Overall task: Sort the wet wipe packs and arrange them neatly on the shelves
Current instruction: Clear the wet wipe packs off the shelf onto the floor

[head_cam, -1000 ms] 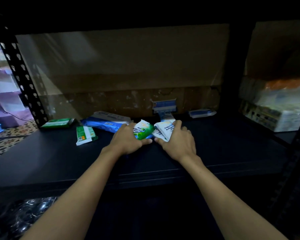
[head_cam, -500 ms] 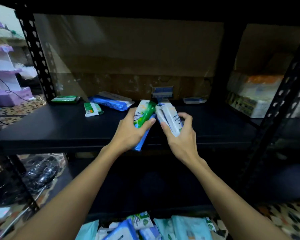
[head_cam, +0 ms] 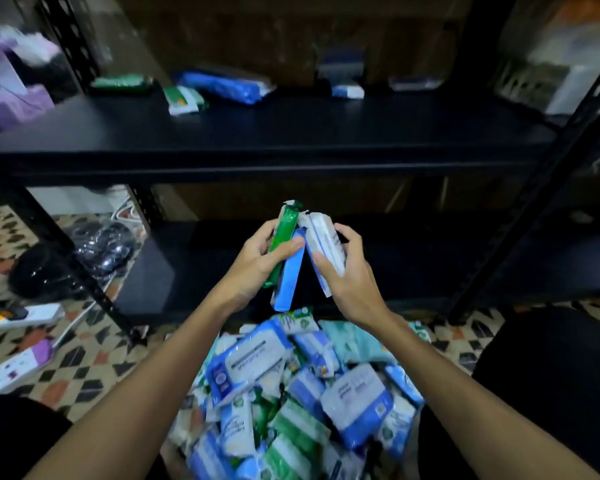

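Note:
My left hand (head_cam: pixel 257 261) grips a green wipe pack (head_cam: pixel 284 230) together with a blue pack (head_cam: pixel 290 278), both held upright. Beside it my right hand (head_cam: pixel 347 275) holds a white and blue pack (head_cam: pixel 326 237). Both hands hover in front of the lower shelf (head_cam: pixel 430 265), above a heap of wet wipe packs (head_cam: pixel 302 393) on the floor. Up on the black upper shelf (head_cam: pixel 291 133) lie a small green and white pack (head_cam: pixel 182 100), a flat green pack (head_cam: pixel 122 81), a long blue pack (head_cam: pixel 222 84) and small packs (head_cam: pixel 347 91) near the back.
Black perforated shelf posts (head_cam: pixel 534 188) stand at right and left. A black plastic bag (head_cam: pixel 66 261) and a white power strip (head_cam: pixel 32 315) lie on the patterned tile floor at left. Boxed goods (head_cam: pixel 551 71) fill the neighbouring shelf at right.
Both hands lifted their packs off the upper shelf and brought them down in front of the lower shelf. My view tilted down, and the heap of packs on the floor came into sight.

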